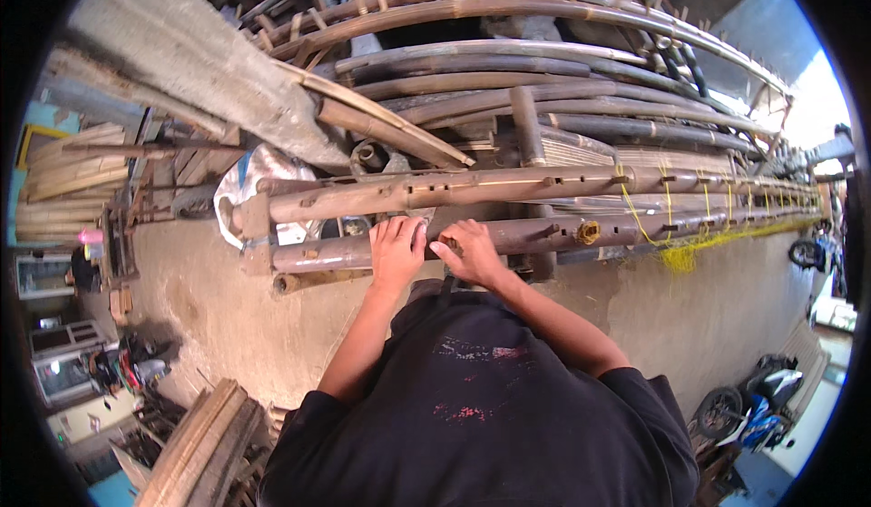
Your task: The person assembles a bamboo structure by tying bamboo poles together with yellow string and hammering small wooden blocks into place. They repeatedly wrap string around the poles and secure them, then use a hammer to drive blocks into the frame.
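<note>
Two long brown bamboo poles with small cut holes run side by side across the view. My left hand point(396, 251) lies over the near bamboo pole point(519, 236), its fingers curled round the top. Just to its right, my right hand point(470, 251) is bent at the same pole, thumb and fingers drawn in around a dark spot. Whether that is a hole or a small piece in the fingers is too small to tell. Beyond both hands lies the far bamboo pole point(340, 200). A small yellow-brown coil point(589, 232) sits on the near pole, right of my hands.
Yellow string point(680, 256) is laced between the poles toward the right and hangs in a tangle. Stacked bamboo point(472, 69) fills the back. A white sack point(243, 189) stands at the left end, split bamboo point(204, 443) at lower left, a motorcycle point(748, 407) at lower right.
</note>
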`<action>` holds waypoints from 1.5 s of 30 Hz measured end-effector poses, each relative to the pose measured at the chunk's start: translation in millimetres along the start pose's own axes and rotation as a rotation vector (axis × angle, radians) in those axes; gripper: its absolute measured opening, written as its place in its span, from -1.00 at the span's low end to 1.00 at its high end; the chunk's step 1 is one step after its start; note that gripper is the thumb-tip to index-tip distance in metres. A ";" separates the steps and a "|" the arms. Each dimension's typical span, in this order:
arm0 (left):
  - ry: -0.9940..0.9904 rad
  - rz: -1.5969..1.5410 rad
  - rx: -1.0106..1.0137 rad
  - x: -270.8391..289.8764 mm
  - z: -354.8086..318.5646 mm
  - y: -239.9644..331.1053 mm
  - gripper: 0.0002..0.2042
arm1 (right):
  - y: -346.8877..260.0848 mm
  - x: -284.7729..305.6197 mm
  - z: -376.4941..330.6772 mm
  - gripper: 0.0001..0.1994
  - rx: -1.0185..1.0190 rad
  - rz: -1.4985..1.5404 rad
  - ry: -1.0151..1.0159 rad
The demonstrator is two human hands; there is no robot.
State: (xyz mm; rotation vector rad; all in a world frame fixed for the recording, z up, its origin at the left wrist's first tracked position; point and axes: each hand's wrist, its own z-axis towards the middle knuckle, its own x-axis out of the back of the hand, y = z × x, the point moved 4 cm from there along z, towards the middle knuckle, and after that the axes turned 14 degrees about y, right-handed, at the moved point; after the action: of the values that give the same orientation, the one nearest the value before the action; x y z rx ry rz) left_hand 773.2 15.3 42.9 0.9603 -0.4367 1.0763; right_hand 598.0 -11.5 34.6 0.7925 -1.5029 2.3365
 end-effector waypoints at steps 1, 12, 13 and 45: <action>-0.002 0.042 -0.035 -8.5 0.0 5.0 -0.81 | 3.5 -6.8 -3.4 -0.76 -0.082 0.022 0.004; -0.342 0.031 -0.031 -54.0 -22.5 -3.6 -0.64 | 2.2 -27.3 6.3 -0.65 -0.279 0.487 0.182; -0.351 -0.069 0.040 -58.4 -16.5 -1.6 -0.63 | 3.0 -30.8 2.7 -0.67 -0.329 0.471 0.205; -0.193 0.033 0.238 -63.7 -11.7 1.6 -0.54 | 27.2 -50.9 15.3 -0.51 -0.419 0.300 0.077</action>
State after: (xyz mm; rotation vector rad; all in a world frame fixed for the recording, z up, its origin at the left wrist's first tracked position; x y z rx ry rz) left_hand 741.9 -9.1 -8.3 1.2791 -0.4906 1.0853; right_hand 631.3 -33.0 -10.0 0.3886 -2.0968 2.0870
